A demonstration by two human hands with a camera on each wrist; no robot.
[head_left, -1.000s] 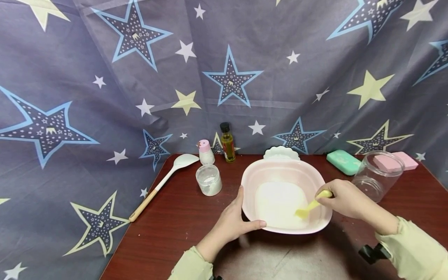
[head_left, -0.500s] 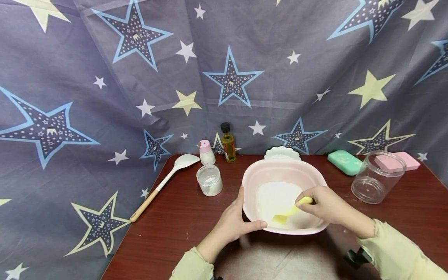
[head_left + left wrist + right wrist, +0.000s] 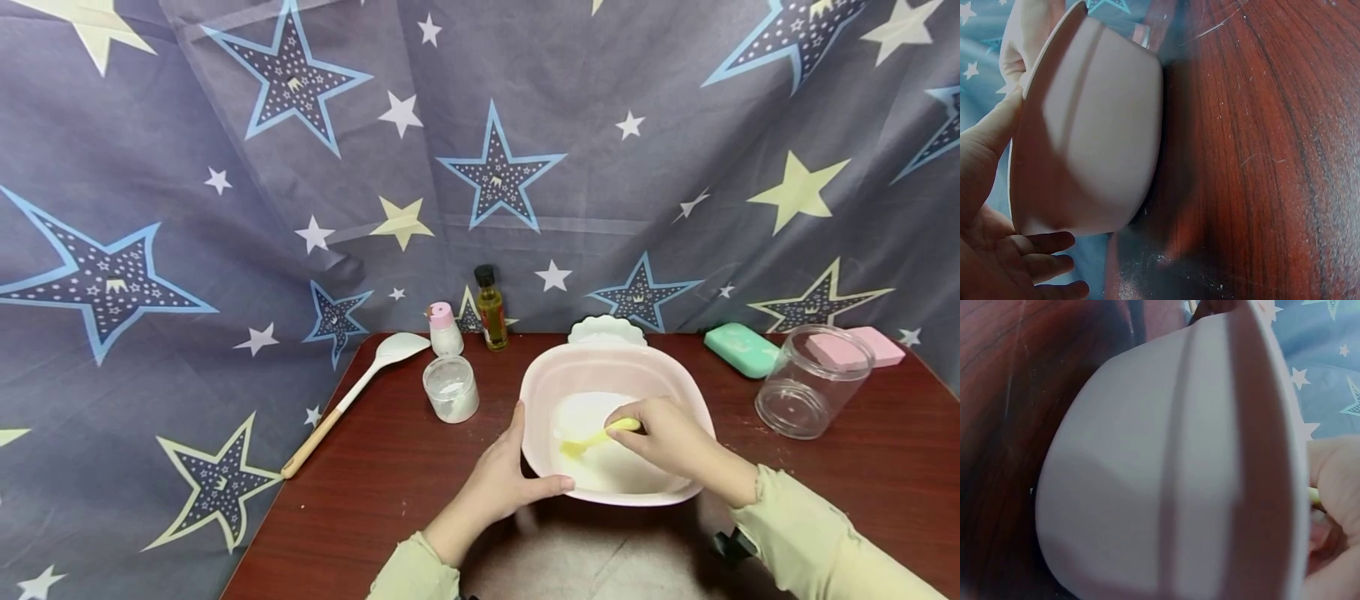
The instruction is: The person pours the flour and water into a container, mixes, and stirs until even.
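Bowl (image 3: 618, 371), lower right | steadied by spread left hand (image 3: 504, 471) | spoon (image 3: 595, 438) pinched by right hand (image 3: 667, 439) | spill risked, hard stirring

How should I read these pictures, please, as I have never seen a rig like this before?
There is no machine here: a person works with two bare hands. One view comes from a camera on the person's head, looking forward and down. The other two come from wrist cameras and look closely at the outside of the pink bowl. The left hand rests against the bowl's side, thumb at its rim. The right hand pinches a yellow utensil, its tip at the white contents inside the bowl. On the table, to the left, are a long spoon, a small jar, a pink-capped shaker and a dark-capped bottle. Behind the bowl is a white scalloped dish; to the right are a large clear jar, a green block and a pink block.
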